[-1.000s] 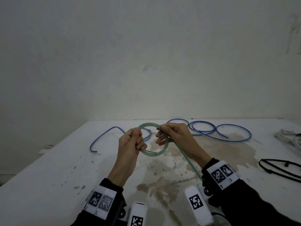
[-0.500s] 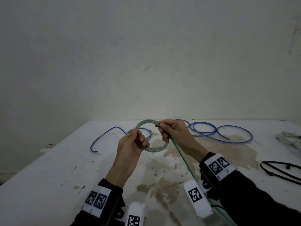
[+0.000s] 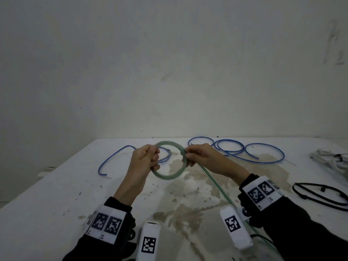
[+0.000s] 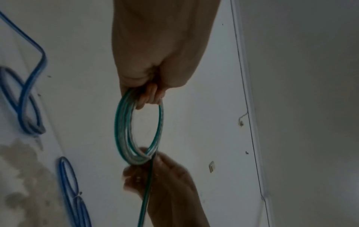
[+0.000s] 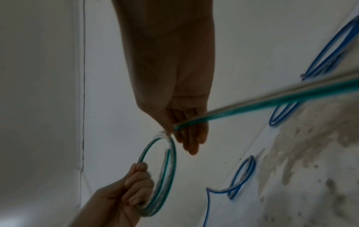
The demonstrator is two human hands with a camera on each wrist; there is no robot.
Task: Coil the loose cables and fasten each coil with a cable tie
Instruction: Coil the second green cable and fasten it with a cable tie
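**Head view: a springy green coil, pinned at both sides**

Head view has the thin translucent green plastic cable [image 3: 170,177] wound into a small ring of several turns, held up in the air over the stained white desk [image 3: 56,200], near its middle. The left hand [image 3: 146,160] has its fingers [image 5: 139,181] curled round the left side of the ring, bunching the turns together. The right hand [image 3: 197,155] pinches the right side where the free tail [image 3: 216,183] leaves the ring and runs back toward the person's near right.

It looks light, smooth and rather stiff for its thickness. The turns lie in clean round arcs rather than drooping, so I'd judge it springy and liable to fan open if either pinch loosens. The best hold seems to be across all the turns at once, just where the left hand has them, with the tie going on close beside that grip.

On the far side of the desk lies a loose blue cable [image 3: 263,157] in open loops. At the right edge are a white cable bundle [image 3: 327,157] and a thin black looped cord [image 3: 320,194].
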